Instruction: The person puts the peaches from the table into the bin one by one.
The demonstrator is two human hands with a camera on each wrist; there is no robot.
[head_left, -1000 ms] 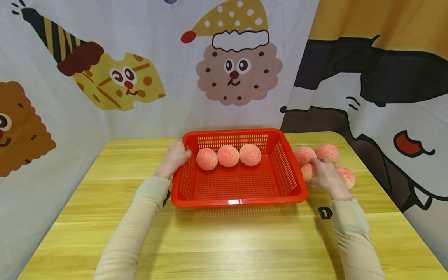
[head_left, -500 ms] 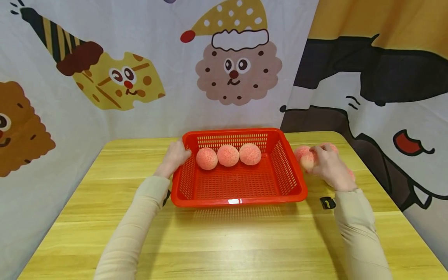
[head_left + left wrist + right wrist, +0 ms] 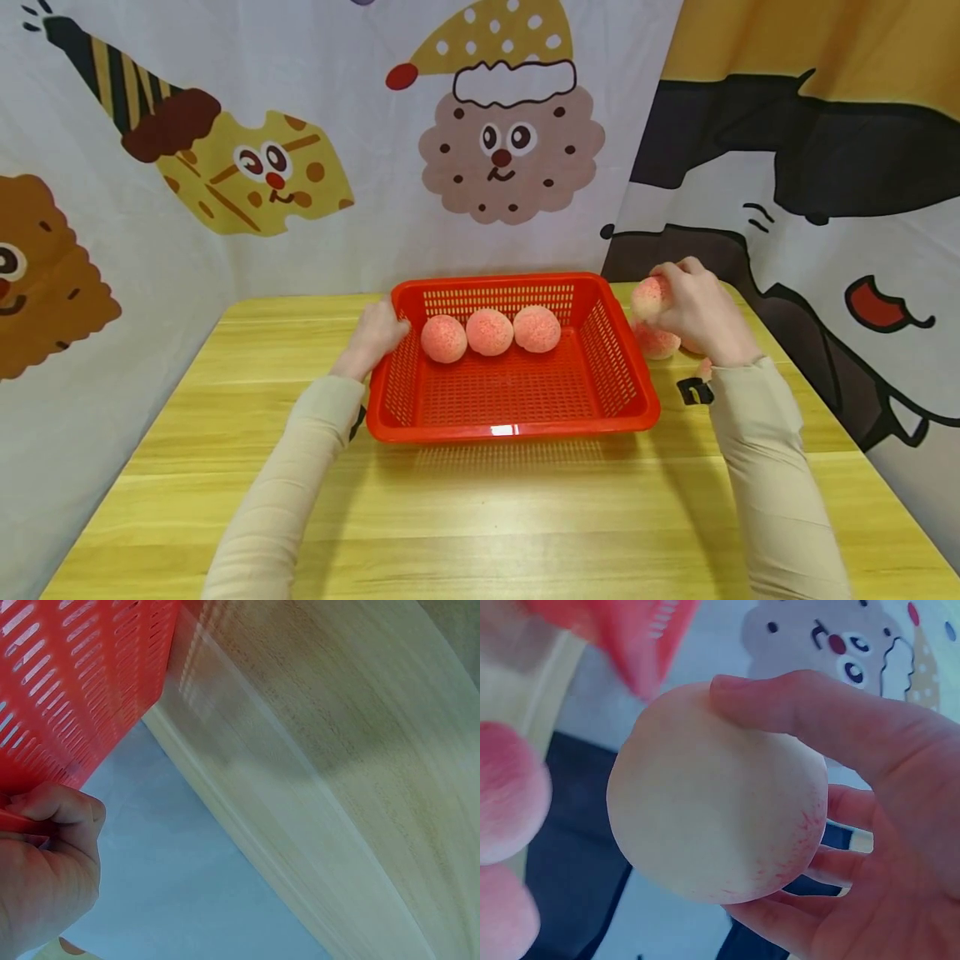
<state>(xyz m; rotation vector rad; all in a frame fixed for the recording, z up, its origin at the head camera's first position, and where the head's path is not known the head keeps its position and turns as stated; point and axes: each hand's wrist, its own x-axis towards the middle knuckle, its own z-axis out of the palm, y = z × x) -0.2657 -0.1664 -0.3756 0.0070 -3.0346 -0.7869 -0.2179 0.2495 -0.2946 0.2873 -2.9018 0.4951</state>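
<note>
A red plastic basket with slotted walls sits on the table, holding three pink peaches in a row toward its back. My left hand grips the basket's left rim; the left wrist view shows the thumb and fingers curled round that rim. Above the table, right of the basket, my right hand holds a peach, pale on one side and pink on the other, between thumb and fingers. Below that hand lie more peaches, partly hidden by it.
The wooden table runs toward me in front of the basket. Behind it hangs a curtain printed with cartoon food figures. A black strap shows by the right wrist.
My right hand has lifted a peach from the group on the right and raised it up and back, beside the basket's far right corner. The left hand stays on the rim.
</note>
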